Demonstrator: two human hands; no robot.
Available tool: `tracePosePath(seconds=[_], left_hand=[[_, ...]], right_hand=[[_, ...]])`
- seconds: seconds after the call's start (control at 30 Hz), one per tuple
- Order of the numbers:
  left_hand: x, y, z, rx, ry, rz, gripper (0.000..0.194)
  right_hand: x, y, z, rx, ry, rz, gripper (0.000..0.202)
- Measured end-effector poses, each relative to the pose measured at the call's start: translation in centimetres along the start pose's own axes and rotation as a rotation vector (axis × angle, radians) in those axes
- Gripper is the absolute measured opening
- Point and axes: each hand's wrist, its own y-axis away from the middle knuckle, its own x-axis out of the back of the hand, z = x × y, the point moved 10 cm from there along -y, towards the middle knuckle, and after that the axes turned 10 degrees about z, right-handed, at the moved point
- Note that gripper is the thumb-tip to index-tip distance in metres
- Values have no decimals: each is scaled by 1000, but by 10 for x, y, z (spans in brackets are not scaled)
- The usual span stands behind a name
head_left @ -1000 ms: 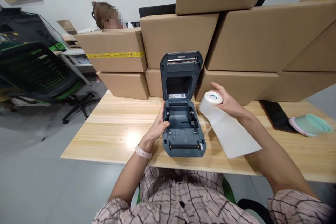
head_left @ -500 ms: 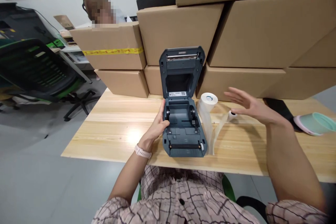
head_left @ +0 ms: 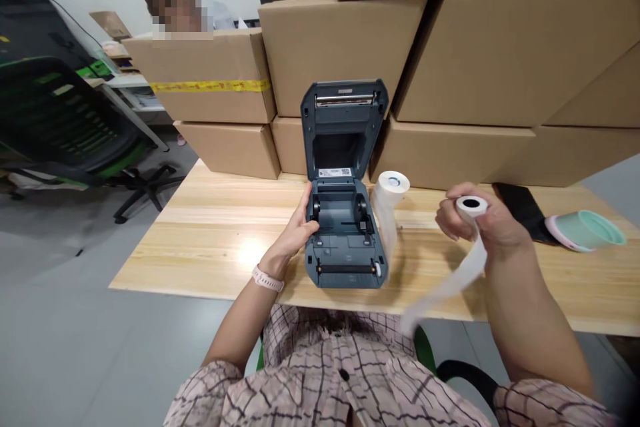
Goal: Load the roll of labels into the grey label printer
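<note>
A dark grey label printer (head_left: 337,250) sits on the table with its lid (head_left: 344,127) raised, showing an unfilled roll bay. Against the printer's left side rests my left hand (head_left: 299,227), its thumb over the rim and its fingers along the outer wall. Raised to the right of the printer, my right hand (head_left: 500,220) is closed around a small label roll (head_left: 473,205) with a black core. A white strip (head_left: 457,280) trails from that roll down past the table's front edge. A larger white label roll (head_left: 394,185) stands just right of the printer, its strip hanging loose.
Cardboard boxes (head_left: 465,67) are stacked along the table's back edge. A black flat object (head_left: 523,210) and a mint-green cup (head_left: 590,230) lie at the right. Behind the boxes is another person. An office chair (head_left: 65,127) stands at the left.
My right hand has gone from open above the small roll to holding it up off the table, its strip swinging toward me. My left hand stays at the printer.
</note>
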Motion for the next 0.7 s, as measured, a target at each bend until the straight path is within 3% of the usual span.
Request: tracePosePath(seconds=[0.07, 0.13, 0.2, 0.27, 0.43, 0.7], left_hand=[[0, 0, 1, 2, 15, 2, 108], [-1, 0, 2, 7, 39, 2, 109], [-2, 0, 1, 22, 59, -6, 109], [-3, 0, -2, 42, 63, -17, 110], [0, -2, -5, 15, 23, -2, 111], [-1, -3, -4, 2, 39, 1, 111]], right_hand=[[-52, 0, -29, 84, 94, -223, 58], [-116, 0, -43, 185, 370, -493, 52], [-161, -10, -42, 280, 642, -591, 56], [-188, -25, -32, 328, 835, -591, 63], [-205, -42, -1, 382, 975, -588, 75], [-202, -45, 7, 363, 985, -552, 74]])
